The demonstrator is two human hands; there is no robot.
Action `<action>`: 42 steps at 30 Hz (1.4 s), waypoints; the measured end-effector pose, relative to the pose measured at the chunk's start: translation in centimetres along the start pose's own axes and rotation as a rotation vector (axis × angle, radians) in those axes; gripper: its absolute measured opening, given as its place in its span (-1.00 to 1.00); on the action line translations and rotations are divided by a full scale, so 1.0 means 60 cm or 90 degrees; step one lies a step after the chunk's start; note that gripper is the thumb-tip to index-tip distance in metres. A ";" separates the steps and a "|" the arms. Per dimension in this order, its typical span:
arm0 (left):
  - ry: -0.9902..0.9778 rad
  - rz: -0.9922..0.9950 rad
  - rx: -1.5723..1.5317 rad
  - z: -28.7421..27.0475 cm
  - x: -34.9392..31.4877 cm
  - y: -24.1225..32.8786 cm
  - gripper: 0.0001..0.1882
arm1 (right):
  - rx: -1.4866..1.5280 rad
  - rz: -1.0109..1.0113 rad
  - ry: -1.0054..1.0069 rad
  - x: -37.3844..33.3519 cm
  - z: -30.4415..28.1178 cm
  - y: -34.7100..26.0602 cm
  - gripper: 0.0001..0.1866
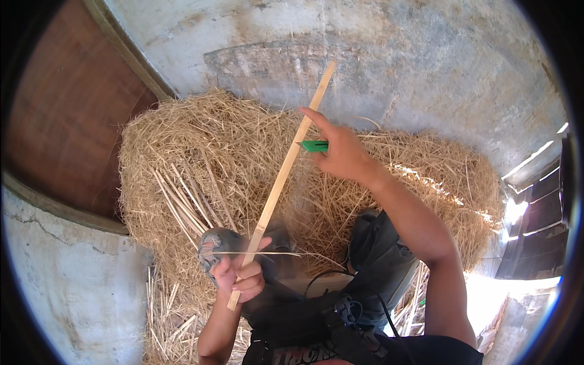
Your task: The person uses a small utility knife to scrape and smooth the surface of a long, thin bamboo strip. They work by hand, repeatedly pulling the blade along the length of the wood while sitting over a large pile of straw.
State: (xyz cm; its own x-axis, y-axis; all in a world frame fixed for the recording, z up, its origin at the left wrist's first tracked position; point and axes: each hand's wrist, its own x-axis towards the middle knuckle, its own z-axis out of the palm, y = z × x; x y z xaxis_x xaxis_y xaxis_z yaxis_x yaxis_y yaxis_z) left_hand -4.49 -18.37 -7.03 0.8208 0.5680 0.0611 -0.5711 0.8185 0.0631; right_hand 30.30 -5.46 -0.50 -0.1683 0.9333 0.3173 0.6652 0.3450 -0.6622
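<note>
A long, flat, pale strip of bamboo or wood (281,180) slants up and away to the right in front of me. My left hand (241,277) is closed around its lower end. My right hand (340,149) grips a green utility knife (315,146), whose tip meets the strip's right edge above the middle. The right index finger stretches out and touches the strip higher up. A thin sliver (280,253) lies crosswise at my left hand; whether it is held or attached there I cannot tell.
Piled straw (219,134) lies ahead against a worn plaster wall (395,67). Several thin sticks (182,198) rest on the straw at the left. More sticks and straw (170,316) lie low at the left. A brown panel (67,109) stands at the far left. My bent knees are beneath my hands.
</note>
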 end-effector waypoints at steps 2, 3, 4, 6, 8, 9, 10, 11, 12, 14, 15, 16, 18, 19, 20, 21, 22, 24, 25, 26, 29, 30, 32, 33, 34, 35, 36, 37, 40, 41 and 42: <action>-0.029 0.023 -0.027 -0.003 -0.006 0.001 0.04 | 0.018 -0.005 0.009 -0.003 0.000 0.011 -0.18; -0.044 0.053 -0.054 -0.003 -0.012 0.005 0.02 | 0.028 -0.001 0.007 -0.003 0.003 0.012 -0.22; -0.068 0.084 -0.047 0.003 -0.011 0.022 -0.01 | 0.033 0.006 0.008 -0.005 0.001 0.013 -0.27; -0.087 0.183 -0.006 0.030 -0.017 0.092 -0.07 | 0.029 0.041 -0.014 -0.006 -0.007 0.008 -0.31; -0.039 0.353 0.056 0.074 -0.041 0.204 -0.14 | 0.024 0.057 -0.031 -0.009 -0.003 0.011 -0.33; -0.166 0.393 0.049 0.108 -0.028 0.247 -0.13 | 0.021 0.053 -0.034 -0.009 0.003 0.017 -0.34; -0.295 0.429 0.049 0.140 -0.016 0.271 -0.12 | 0.020 0.045 -0.033 -0.006 0.004 0.018 -0.35; -0.260 0.422 0.109 0.149 -0.020 0.275 -0.15 | 0.019 0.038 -0.039 -0.004 0.006 0.017 -0.36; -0.227 0.410 0.168 0.157 -0.020 0.283 -0.17 | 0.016 0.032 -0.041 -0.006 0.008 0.013 -0.36; -0.054 0.340 0.306 0.149 0.004 0.263 -0.20 | 0.000 0.033 -0.033 -0.003 0.006 0.016 -0.41; 0.050 0.261 0.281 0.137 0.018 0.237 -0.24 | -0.005 0.034 -0.030 -0.002 0.006 0.018 -0.44; 0.156 0.185 0.249 0.117 0.026 0.213 -0.28 | -0.011 0.035 -0.036 -0.005 0.012 0.021 -0.48; 0.210 0.071 0.329 0.075 0.042 0.171 -0.38 | -0.021 0.055 -0.039 -0.004 0.014 0.011 -0.66; 0.294 0.078 0.431 0.077 0.061 0.140 -0.42 | -0.032 0.061 -0.043 -0.001 0.013 0.009 -0.73; 0.380 0.084 0.532 0.088 0.078 0.109 -0.45 | -0.048 0.079 -0.049 -0.001 0.014 0.012 -0.79; 0.468 0.089 0.630 0.093 0.090 0.082 -0.49 | -0.064 0.096 -0.057 -0.003 0.015 0.014 -0.82; 0.435 0.093 0.684 0.074 0.095 0.072 -0.56 | -0.074 0.105 -0.063 -0.001 0.020 0.013 -0.82; 0.440 0.075 0.678 0.063 0.101 0.042 -0.60 | -0.085 0.141 -0.085 -0.003 0.029 0.006 -0.77; 0.442 0.064 0.680 0.060 0.104 0.031 -0.61 | -0.089 0.161 -0.091 -0.005 0.035 0.002 -0.74; 0.424 0.047 0.689 0.050 0.105 0.024 -0.51 | -0.114 0.126 -0.086 -0.005 0.041 0.000 -0.75; 0.402 0.052 0.755 0.043 0.119 -0.017 -0.43 | -0.192 0.074 -0.088 -0.016 0.065 -0.007 -0.76; 0.392 0.031 0.740 0.041 0.118 -0.023 -0.40 | -0.220 0.070 -0.112 -0.016 0.073 -0.012 -0.77; 0.378 0.047 0.696 0.037 0.124 -0.032 -0.41 | -0.247 0.066 -0.140 -0.019 0.086 -0.020 -0.79; 0.372 0.058 0.674 0.035 0.127 -0.037 -0.41 | -0.246 0.062 -0.146 -0.020 0.092 -0.024 -0.80; 0.376 0.067 0.648 0.032 0.130 -0.040 -0.42 | -0.245 0.058 -0.151 -0.022 0.097 -0.027 -0.81; 0.379 0.076 0.622 0.029 0.135 -0.041 -0.43 | -0.251 0.049 -0.162 -0.026 0.102 -0.029 -0.82; 0.381 0.087 0.597 0.029 0.141 -0.042 -0.43 | -0.258 0.039 -0.171 -0.027 0.105 -0.032 -0.84; 0.390 0.097 0.565 0.030 0.145 -0.043 -0.46 | -0.265 0.028 -0.181 -0.027 0.106 -0.036 -0.84; 0.411 0.114 0.481 0.031 0.150 -0.047 -0.54 | -0.258 0.075 -0.225 -0.027 0.105 -0.052 -0.84; 0.411 0.114 0.460 0.032 0.151 -0.048 -0.56 | -0.266 0.080 -0.230 -0.026 0.108 -0.049 -0.84; 0.410 0.111 0.441 0.034 0.152 -0.049 -0.59 | -0.274 0.088 -0.232 -0.025 0.109 -0.043 -0.83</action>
State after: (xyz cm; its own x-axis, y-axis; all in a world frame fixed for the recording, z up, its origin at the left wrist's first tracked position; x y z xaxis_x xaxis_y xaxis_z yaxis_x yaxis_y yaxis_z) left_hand 4.61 -15.77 -4.65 0.4552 0.7847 -0.4207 -0.3983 0.6021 0.6920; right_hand 24.06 -7.11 -3.70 -0.2474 0.9672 -0.0581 0.9221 0.2167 -0.3205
